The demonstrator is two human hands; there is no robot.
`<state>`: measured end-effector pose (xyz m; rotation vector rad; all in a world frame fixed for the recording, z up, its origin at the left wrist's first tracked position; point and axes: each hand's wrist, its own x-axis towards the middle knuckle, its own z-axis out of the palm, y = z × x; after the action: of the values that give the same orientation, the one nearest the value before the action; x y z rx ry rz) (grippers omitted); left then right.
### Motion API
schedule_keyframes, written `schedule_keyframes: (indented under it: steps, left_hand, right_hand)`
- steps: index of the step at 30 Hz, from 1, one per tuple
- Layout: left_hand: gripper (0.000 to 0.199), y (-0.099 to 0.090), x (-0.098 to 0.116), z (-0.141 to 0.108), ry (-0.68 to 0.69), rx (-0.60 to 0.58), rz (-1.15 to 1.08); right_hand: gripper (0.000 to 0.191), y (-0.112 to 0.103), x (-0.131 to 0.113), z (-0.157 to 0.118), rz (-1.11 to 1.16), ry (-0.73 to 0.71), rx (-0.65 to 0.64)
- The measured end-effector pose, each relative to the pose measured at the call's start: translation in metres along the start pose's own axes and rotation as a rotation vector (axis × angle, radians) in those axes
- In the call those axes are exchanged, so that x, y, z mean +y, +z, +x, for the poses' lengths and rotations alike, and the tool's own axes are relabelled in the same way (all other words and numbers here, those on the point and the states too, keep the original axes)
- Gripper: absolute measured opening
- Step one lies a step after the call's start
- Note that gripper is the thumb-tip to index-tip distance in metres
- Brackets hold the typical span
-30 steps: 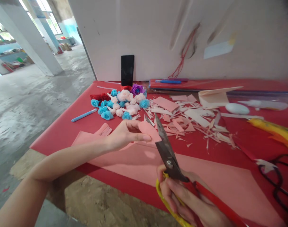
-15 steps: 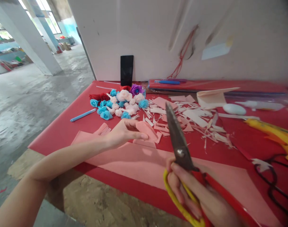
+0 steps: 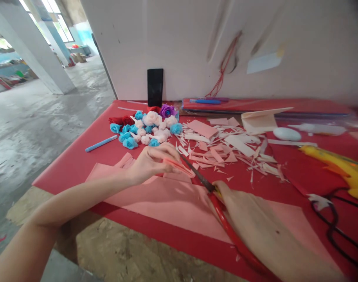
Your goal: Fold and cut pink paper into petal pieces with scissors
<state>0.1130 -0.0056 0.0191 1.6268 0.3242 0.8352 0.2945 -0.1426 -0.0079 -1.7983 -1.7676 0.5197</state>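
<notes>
My left hand [image 3: 155, 162] pinches a small stack of pink paper [image 3: 179, 166], seen nearly edge-on. The red-and-yellow-handled scissors [image 3: 206, 182] are gripped in my right hand [image 3: 234, 203], with the blades pointing up and left beside the paper's right end. Whether the blades touch the paper I cannot tell. Beneath both hands lies a large pink paper sheet [image 3: 167, 201] on the red tabletop. Folded pink paper [image 3: 104, 171] rests left of my left hand.
Pink and white scraps [image 3: 225, 145] spread behind my hands. Paper roses [image 3: 152, 118] cluster at the back left, near a blue pen [image 3: 101, 143] and an upright black phone [image 3: 155, 87]. On the right are a yellow glue gun [image 3: 334, 164] and its black cable [image 3: 333, 227].
My right hand has turned and brought the scissors up and left to the paper. My left hand has tilted the paper so its edge shows.
</notes>
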Motion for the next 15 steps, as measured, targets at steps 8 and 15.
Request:
schedule_keyframes:
  steps: [8,15]
  left_hand:
    - [0.006,0.005,0.016,-0.009,0.155,-0.084,0.195]
    - [0.017,0.015,0.007,-0.013,0.136,-0.088,0.050]
  right_hand:
    - [0.024,0.005,0.019,-0.002,-0.489,-0.205,0.013]
    - [0.022,0.001,-0.019,0.000,-0.326,-0.396,0.221]
